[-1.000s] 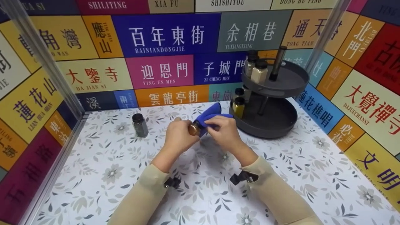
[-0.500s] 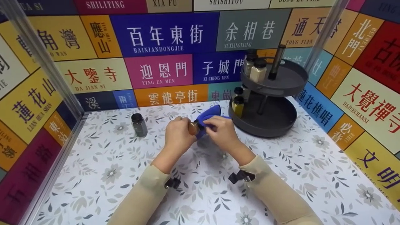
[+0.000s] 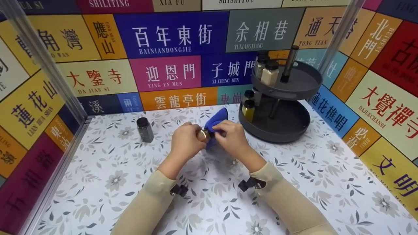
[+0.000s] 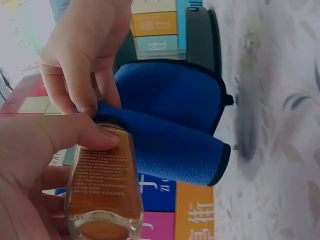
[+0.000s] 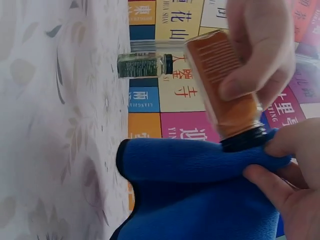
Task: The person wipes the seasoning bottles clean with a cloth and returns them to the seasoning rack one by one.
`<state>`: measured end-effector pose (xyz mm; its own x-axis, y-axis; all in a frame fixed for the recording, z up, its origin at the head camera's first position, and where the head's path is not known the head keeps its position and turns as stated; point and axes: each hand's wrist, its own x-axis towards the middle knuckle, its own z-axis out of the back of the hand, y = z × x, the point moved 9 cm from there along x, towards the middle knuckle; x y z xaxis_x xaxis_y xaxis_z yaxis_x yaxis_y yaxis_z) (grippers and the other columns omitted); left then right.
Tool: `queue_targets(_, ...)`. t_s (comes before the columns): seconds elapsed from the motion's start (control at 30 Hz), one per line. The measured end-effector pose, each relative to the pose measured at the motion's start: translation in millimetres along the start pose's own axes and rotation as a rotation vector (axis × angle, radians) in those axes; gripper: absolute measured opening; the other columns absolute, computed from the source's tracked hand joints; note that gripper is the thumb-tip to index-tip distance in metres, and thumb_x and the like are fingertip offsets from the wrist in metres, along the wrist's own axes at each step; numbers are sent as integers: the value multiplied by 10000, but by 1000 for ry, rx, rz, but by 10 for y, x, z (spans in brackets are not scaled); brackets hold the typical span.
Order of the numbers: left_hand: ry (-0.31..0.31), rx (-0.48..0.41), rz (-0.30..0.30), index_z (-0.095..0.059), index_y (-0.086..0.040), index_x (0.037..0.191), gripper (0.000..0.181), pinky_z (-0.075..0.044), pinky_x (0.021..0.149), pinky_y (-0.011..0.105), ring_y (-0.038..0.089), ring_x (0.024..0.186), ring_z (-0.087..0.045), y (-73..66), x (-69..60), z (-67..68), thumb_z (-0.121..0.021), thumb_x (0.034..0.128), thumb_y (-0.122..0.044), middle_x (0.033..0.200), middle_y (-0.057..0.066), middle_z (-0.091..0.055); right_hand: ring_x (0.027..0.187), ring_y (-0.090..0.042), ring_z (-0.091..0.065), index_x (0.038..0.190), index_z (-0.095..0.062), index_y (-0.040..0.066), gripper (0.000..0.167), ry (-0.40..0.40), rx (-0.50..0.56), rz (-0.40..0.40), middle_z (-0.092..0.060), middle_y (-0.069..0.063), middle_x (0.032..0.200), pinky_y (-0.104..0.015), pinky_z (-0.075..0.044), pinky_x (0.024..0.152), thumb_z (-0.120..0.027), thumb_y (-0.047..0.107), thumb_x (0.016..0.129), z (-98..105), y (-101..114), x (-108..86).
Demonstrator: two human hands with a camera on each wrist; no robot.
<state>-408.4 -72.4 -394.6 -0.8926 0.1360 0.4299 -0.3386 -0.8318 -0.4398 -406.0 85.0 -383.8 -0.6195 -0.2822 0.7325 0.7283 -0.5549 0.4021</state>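
My left hand point(image 3: 186, 140) grips a glass spice jar point(image 5: 220, 75) holding orange-brown powder, with small printed text on its side. The jar's black cap point(image 5: 245, 137) points toward my right hand point(image 3: 233, 138). That hand pinches a blue cloth point(image 3: 216, 120) with dark edging against the cap. In the left wrist view the cloth point(image 4: 170, 115) hangs in folds beyond the jar's neck, and the left thumb point(image 4: 102, 137) lies along the jar's shoulder. Part of the cap is hidden behind the cloth and fingers.
A second black-capped jar point(image 3: 145, 130) with dark green contents stands on the flower-patterned table point(image 3: 209, 202) to the left. At the back right is a two-tier dark grey rack point(image 3: 277, 133); jars stand on both tiers, one with yellow contents point(image 3: 249, 111). Sign-printed walls point(image 3: 173, 36) enclose the table.
Both hands stay almost in place, still holding the jar and cloth. The cloth's right-hand flap, which stuck out past the right hand, is no longer visible there in the head view.
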Motion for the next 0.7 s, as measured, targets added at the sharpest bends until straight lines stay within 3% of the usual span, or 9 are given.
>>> queue_targets(0.1, 14, -21, 22, -785, -135, 910, 245, -564, 757, 452, 275, 820, -676, 57, 25, -49, -897, 712, -227, 879, 35, -687, 833, -204, -741, 947, -835, 28, 127, 30, -2, -8, -798, -108, 955, -296, -599, 682, -749, -28, 872, -5, 1, 8)
queue_targets(0.27, 14, -59, 30, -820, -138, 990, 314, -570, 801, 449, 274, 865, -699, 37, 28, -29, -891, 709, -259, 931, 36, -716, 853, -209, -758, 958, -832, 24, 134, 1, 0, 30, -801, -110, 969, -303, -609, 672, -748, -33, 870, 46, 30, 0)
queue_targets(0.43, 8, -101, 40, -833, -147, 1046, 366, -573, 842, 457, 278, 900, -707, 7, 27, 18, -883, 701, -255, 970, 34, -729, 849, -221, -766, 979, -839, 25, 144, 1, -5, -15, -811, -118, 981, -323, -623, 684, -754, -22, 872, 85, -21, 6)
queue_targets(0.7, 22, -73, 86, -820, -129, 1074, 408, -564, 831, 457, 276, 902, -689, 107, 38, -39, -918, 692, -232, 988, 40, -718, 775, -212, -741, 965, -850, 44, 135, 25, -29, -42, -810, -106, 934, -334, -614, 673, -768, 10, 864, 32, -25, 19)
